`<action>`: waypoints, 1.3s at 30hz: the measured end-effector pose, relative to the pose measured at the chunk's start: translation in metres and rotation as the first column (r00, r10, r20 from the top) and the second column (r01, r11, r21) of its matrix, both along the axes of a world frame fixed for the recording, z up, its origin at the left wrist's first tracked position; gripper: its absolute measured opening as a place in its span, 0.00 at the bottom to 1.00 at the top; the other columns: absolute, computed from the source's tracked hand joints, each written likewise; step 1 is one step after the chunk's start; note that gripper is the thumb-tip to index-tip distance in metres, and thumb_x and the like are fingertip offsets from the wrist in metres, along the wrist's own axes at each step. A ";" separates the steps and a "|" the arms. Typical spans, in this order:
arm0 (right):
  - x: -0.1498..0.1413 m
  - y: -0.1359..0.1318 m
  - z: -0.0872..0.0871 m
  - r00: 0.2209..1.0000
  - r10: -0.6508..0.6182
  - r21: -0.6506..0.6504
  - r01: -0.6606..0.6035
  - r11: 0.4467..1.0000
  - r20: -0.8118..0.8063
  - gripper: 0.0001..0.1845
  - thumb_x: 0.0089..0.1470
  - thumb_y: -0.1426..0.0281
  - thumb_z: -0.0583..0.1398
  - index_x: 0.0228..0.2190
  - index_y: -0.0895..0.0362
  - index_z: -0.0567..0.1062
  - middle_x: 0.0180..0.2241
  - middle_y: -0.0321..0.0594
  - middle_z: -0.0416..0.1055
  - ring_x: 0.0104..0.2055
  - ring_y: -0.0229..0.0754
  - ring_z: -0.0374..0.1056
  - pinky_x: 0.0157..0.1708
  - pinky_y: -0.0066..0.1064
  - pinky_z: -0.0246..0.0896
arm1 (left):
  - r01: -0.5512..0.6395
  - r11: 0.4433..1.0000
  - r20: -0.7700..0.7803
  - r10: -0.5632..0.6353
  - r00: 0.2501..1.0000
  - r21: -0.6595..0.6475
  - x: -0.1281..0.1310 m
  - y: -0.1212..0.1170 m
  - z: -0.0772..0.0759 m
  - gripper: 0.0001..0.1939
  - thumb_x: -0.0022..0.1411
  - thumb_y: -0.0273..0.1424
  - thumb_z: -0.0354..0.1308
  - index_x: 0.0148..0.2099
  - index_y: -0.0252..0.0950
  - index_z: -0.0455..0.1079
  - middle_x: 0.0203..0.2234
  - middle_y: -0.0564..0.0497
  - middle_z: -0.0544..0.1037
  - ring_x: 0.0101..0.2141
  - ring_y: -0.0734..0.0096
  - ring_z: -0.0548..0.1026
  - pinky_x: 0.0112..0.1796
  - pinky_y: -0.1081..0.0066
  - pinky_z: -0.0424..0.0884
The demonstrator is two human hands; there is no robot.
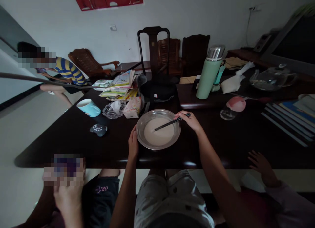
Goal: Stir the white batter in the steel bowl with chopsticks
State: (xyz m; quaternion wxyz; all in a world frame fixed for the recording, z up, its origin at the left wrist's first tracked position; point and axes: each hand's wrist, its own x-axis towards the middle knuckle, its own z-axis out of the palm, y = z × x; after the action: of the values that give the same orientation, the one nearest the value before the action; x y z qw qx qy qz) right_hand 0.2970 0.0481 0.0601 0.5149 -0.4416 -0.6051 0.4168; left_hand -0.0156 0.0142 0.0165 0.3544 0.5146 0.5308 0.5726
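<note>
While the left hand [133,144], closure unclear, likely steadies the bowl [141,136] from the left, the right grip [188,119] pinches chopsticks [169,123].

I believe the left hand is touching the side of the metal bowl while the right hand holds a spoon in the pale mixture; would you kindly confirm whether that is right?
Not quite: the head view shows the right hand holding dark chopsticks, not a spoon. The rest stands.
</note>
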 end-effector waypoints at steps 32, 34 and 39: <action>0.002 -0.001 0.003 1.000 -0.024 -0.009 0.025 1.000 0.013 0.24 0.54 0.47 0.58 0.30 0.54 0.79 0.29 0.40 0.81 0.34 0.45 0.75 0.32 0.32 0.64 | -0.010 1.000 0.003 0.010 1.000 -0.001 0.001 0.000 0.001 0.28 0.66 0.46 0.50 0.59 0.34 0.69 0.58 0.41 0.71 0.59 0.59 0.66 0.62 0.60 0.56; 0.000 0.000 0.002 1.000 -0.010 0.006 0.010 1.000 0.017 0.22 0.53 0.48 0.59 0.32 0.53 0.79 0.32 0.39 0.81 0.37 0.46 0.76 0.35 0.34 0.65 | -0.005 1.000 0.006 0.005 1.000 0.003 0.001 0.000 0.001 0.27 0.66 0.46 0.50 0.59 0.34 0.69 0.58 0.42 0.71 0.59 0.58 0.66 0.62 0.60 0.56; 0.004 0.000 0.001 0.990 -0.138 0.026 0.138 0.990 -0.002 0.23 0.55 0.48 0.57 0.30 0.54 0.79 0.28 0.40 0.81 0.33 0.44 0.74 0.31 0.32 0.61 | 0.003 1.000 0.015 -0.003 1.000 0.005 0.001 0.000 0.000 0.27 0.67 0.46 0.50 0.60 0.35 0.69 0.58 0.42 0.71 0.60 0.58 0.66 0.62 0.59 0.56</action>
State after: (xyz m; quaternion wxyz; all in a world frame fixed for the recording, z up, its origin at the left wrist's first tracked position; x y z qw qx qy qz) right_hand 0.3011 0.0485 0.0608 0.5483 -0.4756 -0.5786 0.3721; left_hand -0.0146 0.0143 0.0169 0.3580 0.5117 0.5259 0.5774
